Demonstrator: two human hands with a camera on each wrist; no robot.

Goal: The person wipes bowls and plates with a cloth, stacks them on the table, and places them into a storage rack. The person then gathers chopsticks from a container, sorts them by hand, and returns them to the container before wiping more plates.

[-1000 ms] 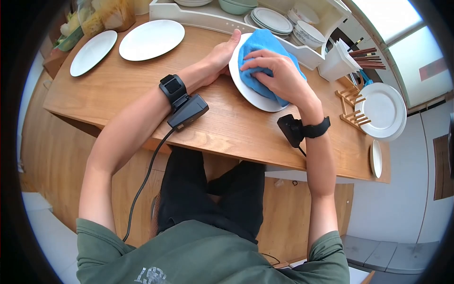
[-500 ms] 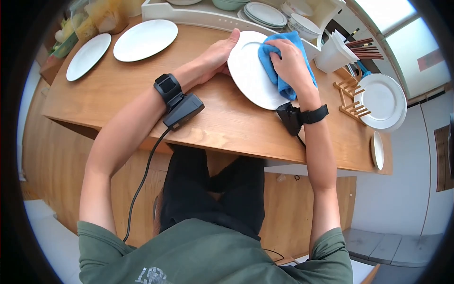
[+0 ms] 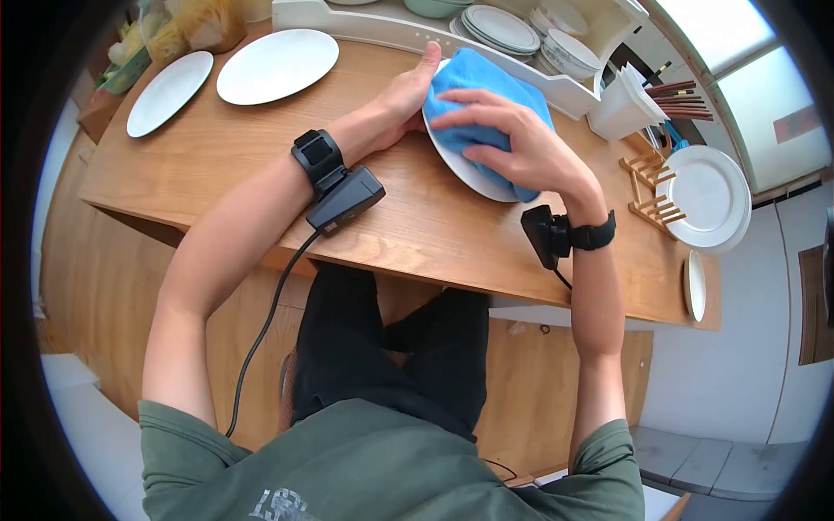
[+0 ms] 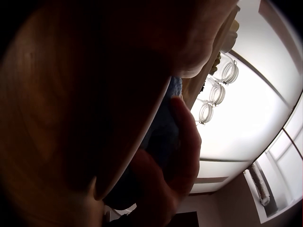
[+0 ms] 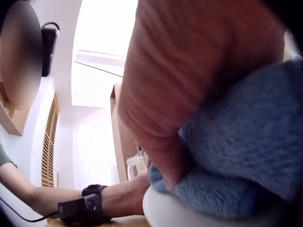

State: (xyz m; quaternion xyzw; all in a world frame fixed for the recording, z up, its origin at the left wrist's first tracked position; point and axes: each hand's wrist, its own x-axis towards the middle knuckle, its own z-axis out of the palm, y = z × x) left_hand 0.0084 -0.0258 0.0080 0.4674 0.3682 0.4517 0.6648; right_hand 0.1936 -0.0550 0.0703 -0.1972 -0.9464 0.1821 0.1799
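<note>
A white plate [image 3: 469, 177] is held tilted above the wooden table. My left hand [image 3: 401, 102] grips its left rim, thumb up along the edge and the other fingers hidden behind. Spread over most of the plate's face is a blue cloth [image 3: 491, 80]. My right hand [image 3: 532, 149] holds the cloth against the plate, its fingers reaching left across it. In the right wrist view the thumb pushes into the fluffy cloth [image 5: 236, 137], with the white rim [image 5: 163, 210] below. The left wrist view shows the plate's dark underside and right-hand fingers [image 4: 189, 151] bent around the cloth.
Two white plates, one round [image 3: 278, 66] and one near the left edge [image 3: 170, 94], lie on the table [image 3: 261, 165]. At right are a wooden rack [image 3: 647, 195], stacked plates [image 3: 705, 198], a small dish [image 3: 694, 286] and a chopstick holder [image 3: 615, 104]. A white shelf [image 3: 391, 33] with dishes stands behind.
The right hand moved the cloth to the plate's right side, baring its left part, then back left across the face. The left hand keeps its hold on the rim.
</note>
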